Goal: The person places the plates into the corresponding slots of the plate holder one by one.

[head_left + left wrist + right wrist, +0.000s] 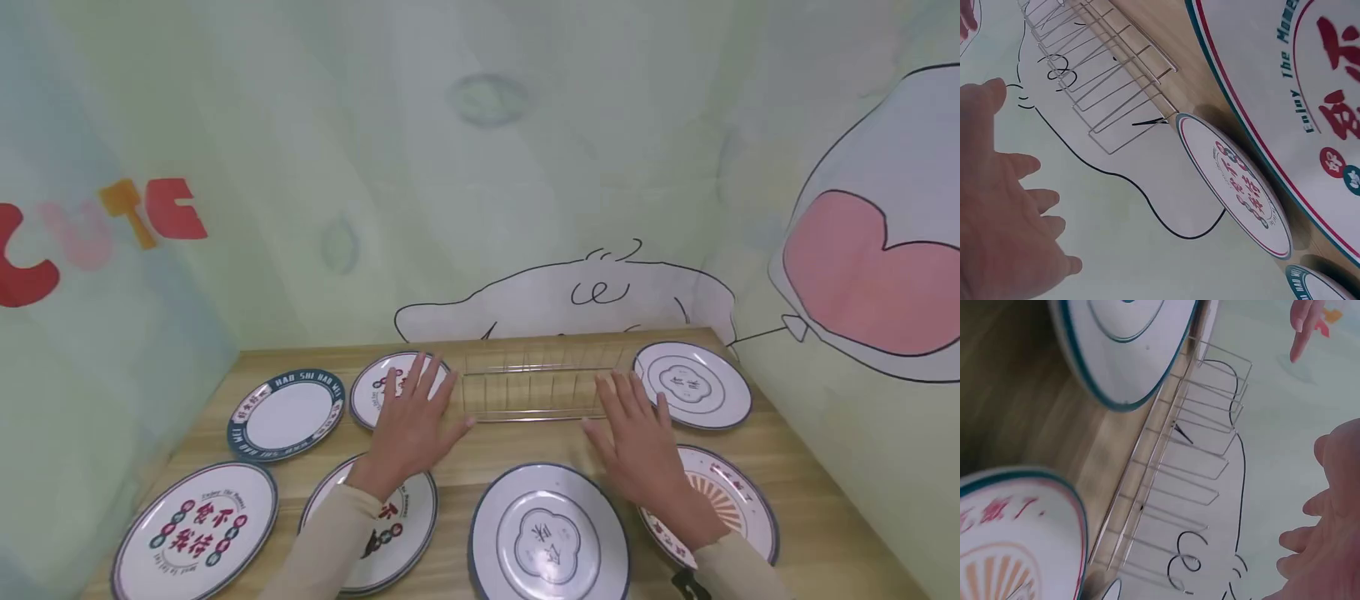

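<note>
My left hand (408, 433) is held with fingers spread and nothing in it, overlapping a plate with red lettering (364, 393) at the back. Below its wrist lies another red-lettered plate (411, 521), partly hidden by the sleeve. My right hand (647, 454), also bare with fingers extended, overlaps the right end of a wire dish rack (536, 418). Its wrist covers part of a plate with an orange fan pattern (742, 504). Between the forearms sits a white plate with a flower-shaped emblem (551, 537). In both wrist views the rack's upright wires show, with no plate among them.
A similar emblem plate (690, 385) lies at the back right, close beside the rack. On the left are a plate with a broad blue rim (291, 415) and a large red-lettered plate (197, 529). A cartoon-printed curtain (300, 167) surrounds the wooden table (453, 454).
</note>
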A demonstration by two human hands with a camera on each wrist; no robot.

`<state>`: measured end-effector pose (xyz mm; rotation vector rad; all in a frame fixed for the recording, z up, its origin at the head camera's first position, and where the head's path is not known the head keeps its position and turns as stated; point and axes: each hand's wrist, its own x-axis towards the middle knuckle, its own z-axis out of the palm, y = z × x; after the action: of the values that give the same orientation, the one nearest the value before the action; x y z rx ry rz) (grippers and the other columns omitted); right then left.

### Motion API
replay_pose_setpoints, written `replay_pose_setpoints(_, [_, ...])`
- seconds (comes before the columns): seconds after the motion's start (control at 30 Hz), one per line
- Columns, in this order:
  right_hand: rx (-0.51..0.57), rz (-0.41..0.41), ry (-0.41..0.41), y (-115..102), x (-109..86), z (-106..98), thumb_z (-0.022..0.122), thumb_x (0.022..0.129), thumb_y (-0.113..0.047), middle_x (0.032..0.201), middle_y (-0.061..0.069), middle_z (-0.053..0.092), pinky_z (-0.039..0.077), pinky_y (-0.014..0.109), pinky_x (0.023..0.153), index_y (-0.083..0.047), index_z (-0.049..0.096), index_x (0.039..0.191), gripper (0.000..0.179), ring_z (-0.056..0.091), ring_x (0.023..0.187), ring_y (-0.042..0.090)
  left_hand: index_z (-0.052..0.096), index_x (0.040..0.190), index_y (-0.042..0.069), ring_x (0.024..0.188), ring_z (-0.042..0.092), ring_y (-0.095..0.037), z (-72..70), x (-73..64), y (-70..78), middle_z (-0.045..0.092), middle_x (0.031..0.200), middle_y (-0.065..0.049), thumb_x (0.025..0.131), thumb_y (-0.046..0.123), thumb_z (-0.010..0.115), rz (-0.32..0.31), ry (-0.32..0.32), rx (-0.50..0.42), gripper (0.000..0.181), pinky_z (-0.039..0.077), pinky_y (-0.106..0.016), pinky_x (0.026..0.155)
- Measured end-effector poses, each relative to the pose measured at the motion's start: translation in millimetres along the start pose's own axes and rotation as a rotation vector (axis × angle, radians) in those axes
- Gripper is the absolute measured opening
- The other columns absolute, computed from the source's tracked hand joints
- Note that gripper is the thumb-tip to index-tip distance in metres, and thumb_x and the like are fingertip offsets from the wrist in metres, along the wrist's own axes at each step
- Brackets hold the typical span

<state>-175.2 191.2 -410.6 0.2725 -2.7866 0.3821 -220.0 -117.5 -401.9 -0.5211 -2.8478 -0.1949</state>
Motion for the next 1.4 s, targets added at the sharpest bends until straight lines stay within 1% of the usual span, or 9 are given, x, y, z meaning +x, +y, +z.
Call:
replay_pose_setpoints(0.2, [0.023, 0.035, -0.027, 18.4, -16.0, -4.7, 0.046, 0.104, -0.041, 0.163, 0.022, 0.025, 0.010, 0.072, 0.118, -0.007, 0.030, 0.157, 0.065, 0.015, 0.152, 0.046, 0.043, 0.151, 0.013, 0.155, 0.016, -0.038, 9.7, 15.7, -5.7, 0.029, 0.164, -0.015, 0.095, 0.059, 0.054, 0.011, -0.046, 0.016, 0.074, 0.011, -0.065, 0.122])
replay_pose_setpoints(0.4, [0.032, 0.093, -0.064, 37.0, -39.8, -5.6, 0.047, 0.104, -0.040, 0.161, 0.027, 0.026, 0.009, 0.073, 0.117, -0.005, 0.032, 0.155, 0.064, 0.016, 0.150, 0.050, 0.041, 0.152, 0.011, 0.155, 0.015, -0.039, 21.5, 17.8, -8.9, 0.028, 0.164, -0.017, 0.095, 0.057, 0.054, 0.006, -0.114, 0.005, 0.075, 0.010, -0.065, 0.122])
replay_pose_setpoints(0.6, [0.031, 0.108, -0.074, 45.5, -57.6, 0.5, 0.047, 0.104, -0.041, 0.159, 0.027, 0.031, 0.013, 0.073, 0.116, -0.005, 0.034, 0.154, 0.063, 0.021, 0.148, 0.050, 0.040, 0.153, 0.011, 0.155, 0.014, -0.039, 34.1, 18.9, -9.8, 0.027, 0.164, -0.016, 0.096, 0.056, 0.054, 0.010, -0.129, 0.013, 0.075, 0.009, -0.065, 0.123])
replay_pose_setpoints(0.73, [0.047, 0.114, -0.116, 48.7, -65.4, 6.2, 0.047, 0.104, -0.041, 0.160, 0.025, 0.029, 0.014, 0.071, 0.117, -0.005, 0.033, 0.155, 0.064, 0.020, 0.149, 0.049, 0.038, 0.154, 0.008, 0.155, 0.014, -0.038, 40.9, 20.8, -8.1, 0.030, 0.164, -0.015, 0.096, 0.057, 0.053, 0.016, -0.144, 0.001, 0.077, 0.009, -0.064, 0.123])
replay_pose_setpoints(0.83, [0.037, 0.115, -0.142, 52.1, -71.0, 9.5, 0.049, 0.103, -0.040, 0.160, 0.025, 0.031, 0.016, 0.071, 0.117, -0.004, 0.034, 0.154, 0.064, 0.022, 0.149, 0.048, 0.037, 0.153, 0.005, 0.154, 0.017, -0.038, 43.5, 24.2, -6.2, 0.034, 0.162, -0.015, 0.096, 0.056, 0.054, 0.033, -0.127, -0.013, 0.078, 0.009, -0.064, 0.123])
replay_pose_setpoints(1.0, [-0.004, 0.091, -0.145, 56.5, -76.5, 10.7, 0.053, 0.102, -0.036, 0.157, 0.025, 0.038, 0.024, 0.070, 0.115, -0.003, 0.040, 0.151, 0.061, 0.030, 0.147, 0.047, 0.037, 0.153, 0.004, 0.154, 0.020, -0.037, 41.8, 32.0, -5.8, 0.037, 0.161, -0.013, 0.096, 0.055, 0.056, 0.042, -0.075, 0.008, 0.079, 0.010, -0.063, 0.123])
replay_pose_setpoints(1.13, [0.004, 0.073, -0.180, 54.1, -82.9, 8.8, 0.055, 0.101, -0.037, 0.156, 0.023, 0.039, 0.024, 0.068, 0.116, -0.004, 0.043, 0.150, 0.061, 0.031, 0.146, 0.047, 0.035, 0.154, 0.004, 0.155, 0.018, -0.036, 39.3, 35.9, -7.0, 0.034, 0.162, -0.013, 0.096, 0.055, 0.056, 0.044, -0.083, 0.005, 0.080, 0.009, -0.062, 0.124])
replay_pose_setpoints(1.3, [0.033, -0.034, -0.233, 38.6, -95.9, 14.4, 0.057, 0.098, -0.047, 0.157, 0.019, 0.040, 0.026, 0.064, 0.117, -0.007, 0.046, 0.149, 0.066, 0.032, 0.148, 0.042, 0.034, 0.155, 0.004, 0.156, 0.014, -0.035, 39.5, 41.3, -7.5, 0.031, 0.163, -0.013, 0.096, 0.056, 0.055, 0.058, -0.101, -0.008, 0.081, 0.007, -0.062, 0.124])
replay_pose_setpoints(1.4, [0.030, -0.126, -0.239, 28.3, -103.3, 19.6, 0.056, 0.095, -0.058, 0.158, 0.014, 0.042, 0.026, 0.056, 0.121, -0.012, 0.047, 0.149, 0.072, 0.035, 0.148, 0.037, 0.032, 0.155, 0.004, 0.156, 0.012, -0.035, 40.6, 44.6, -6.3, 0.031, 0.163, -0.013, 0.096, 0.055, 0.055, 0.062, -0.109, -0.018, 0.082, 0.006, -0.061, 0.124])
